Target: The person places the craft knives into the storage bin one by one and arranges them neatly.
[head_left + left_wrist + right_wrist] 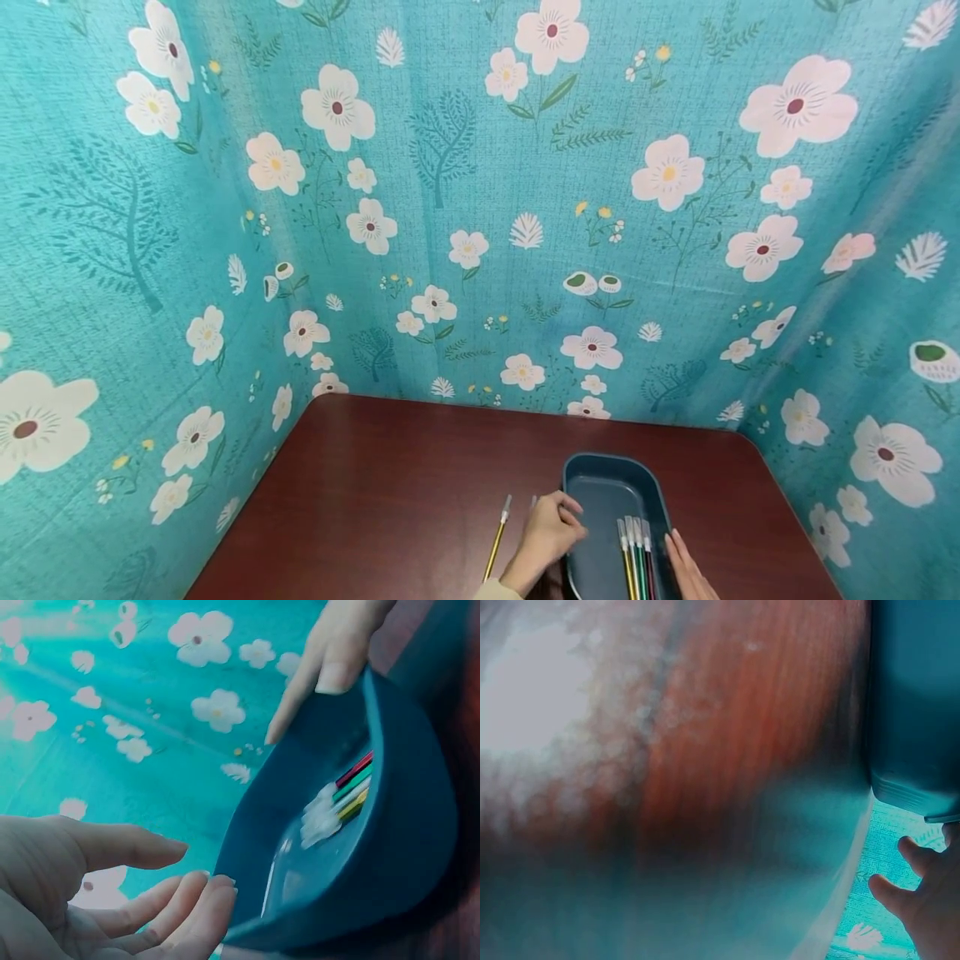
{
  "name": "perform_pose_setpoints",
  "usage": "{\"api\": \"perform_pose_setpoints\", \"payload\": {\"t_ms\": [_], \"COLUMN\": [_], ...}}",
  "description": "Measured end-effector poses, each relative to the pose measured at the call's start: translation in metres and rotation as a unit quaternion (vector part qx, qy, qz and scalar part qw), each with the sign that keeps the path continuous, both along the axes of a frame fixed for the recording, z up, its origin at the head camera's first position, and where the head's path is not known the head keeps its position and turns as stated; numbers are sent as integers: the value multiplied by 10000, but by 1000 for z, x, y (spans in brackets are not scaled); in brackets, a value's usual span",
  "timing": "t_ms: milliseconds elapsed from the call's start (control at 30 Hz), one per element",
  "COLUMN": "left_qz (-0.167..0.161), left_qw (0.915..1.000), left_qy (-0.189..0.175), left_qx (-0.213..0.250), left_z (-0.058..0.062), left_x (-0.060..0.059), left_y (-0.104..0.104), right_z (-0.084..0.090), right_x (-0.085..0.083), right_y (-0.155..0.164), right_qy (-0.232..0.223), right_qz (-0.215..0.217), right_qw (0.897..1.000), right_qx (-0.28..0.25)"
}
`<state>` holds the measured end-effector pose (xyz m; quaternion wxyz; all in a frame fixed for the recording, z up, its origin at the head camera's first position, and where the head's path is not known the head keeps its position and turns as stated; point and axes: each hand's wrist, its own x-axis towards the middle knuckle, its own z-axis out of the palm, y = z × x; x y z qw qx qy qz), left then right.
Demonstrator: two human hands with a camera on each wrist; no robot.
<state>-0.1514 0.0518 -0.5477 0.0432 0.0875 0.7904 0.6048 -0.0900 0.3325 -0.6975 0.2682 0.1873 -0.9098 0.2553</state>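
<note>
Pens (636, 558) cut off (bottom edge).

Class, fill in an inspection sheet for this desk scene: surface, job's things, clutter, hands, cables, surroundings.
Surface: dark red-brown wooden table.
Job's things: blue oval tray holding several coloured pens; one yellow pen lies on the table left of the tray.
Clutter: nothing seen.
Hands: left hand at the tray's left rim, fingers relaxed, holding nothing; right hand with straight fingers at its right side.
Cables: nothing seen.
Surroundings: teal floral cloth on three sides.
</note>
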Motion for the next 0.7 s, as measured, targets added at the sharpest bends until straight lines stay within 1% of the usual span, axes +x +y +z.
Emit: {"api": "perform_pose_setpoints", "payload": {"t_ms": [100, 267, 400, 533, 600, 700], "left_qz": [-47, 157, 419, 761, 921, 1089], "left_qw": [9998, 9991, 9986, 9958, 9936, 9916], "left_qy": [112, 350, 328, 396, 450, 491], "left_qx": [152, -189, -62, -316, -470, -491], "left_z": [-3, -16, -28, -35, -38, -45], "left_x": [-2, -7, -10, -12, -12, -11], "left_y": [-14, -36, -49, -61, -67, -75], "right_z": [-1, -3, -5, -6, -5, -4], "right_x": [-1, -4, -6, -9, -10, -10], "right_y": [1, 2, 1, 3, 5, 8], "right_qy": [50, 1, 108, 168, 123, -23], "right_qz": [-23, 114, 261, 533, 561, 451], "right_qw": [10000, 9999, 9993, 9978, 9979, 9989], "right_qx": [11, -83, -245, -353, -310, -158]}}
